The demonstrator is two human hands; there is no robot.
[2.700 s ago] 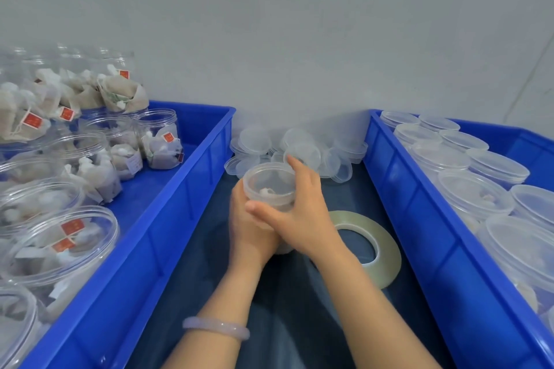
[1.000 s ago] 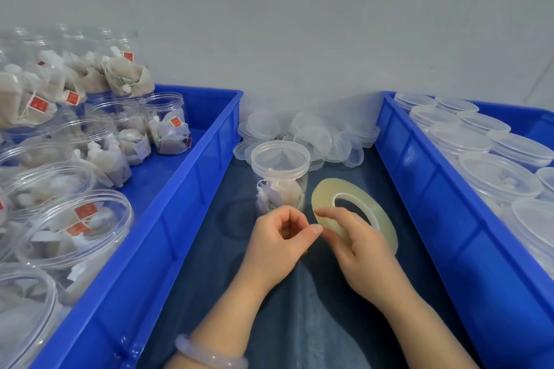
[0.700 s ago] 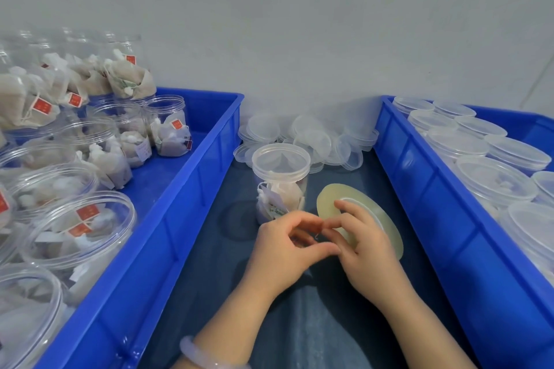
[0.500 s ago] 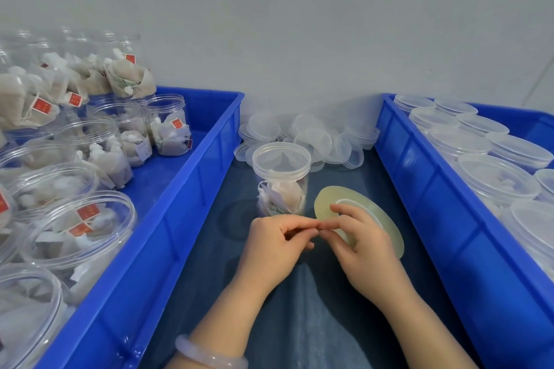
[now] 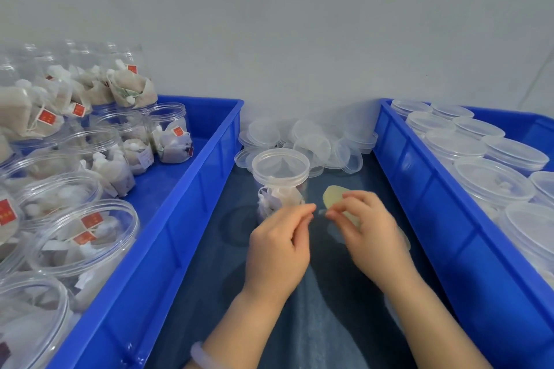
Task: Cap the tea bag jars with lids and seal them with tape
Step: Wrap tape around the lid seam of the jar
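A clear tea bag jar [image 5: 280,188] stands on the dark cloth between two blue bins, with a translucent lid [image 5: 280,164] on top. Just in front of it, my right hand [image 5: 371,233] grips the yellowish tape roll [image 5: 332,196], tilted up off the cloth and mostly hidden behind my fingers. My left hand [image 5: 278,245] pinches the free tape end [image 5: 320,212] between thumb and forefinger. A short clear strip spans the small gap between the hands. Neither hand touches the jar.
The left blue bin [image 5: 192,188] holds several open jars of tea bags [image 5: 171,134]. The right blue bin [image 5: 419,188] holds several lidded jars [image 5: 491,179]. Loose lids [image 5: 314,140] are piled by the wall behind the jar.
After the lid went on, both hands left the jar. My right hand has raised and tilted the tape roll, and my left hand has drawn the tape end slightly away from it.
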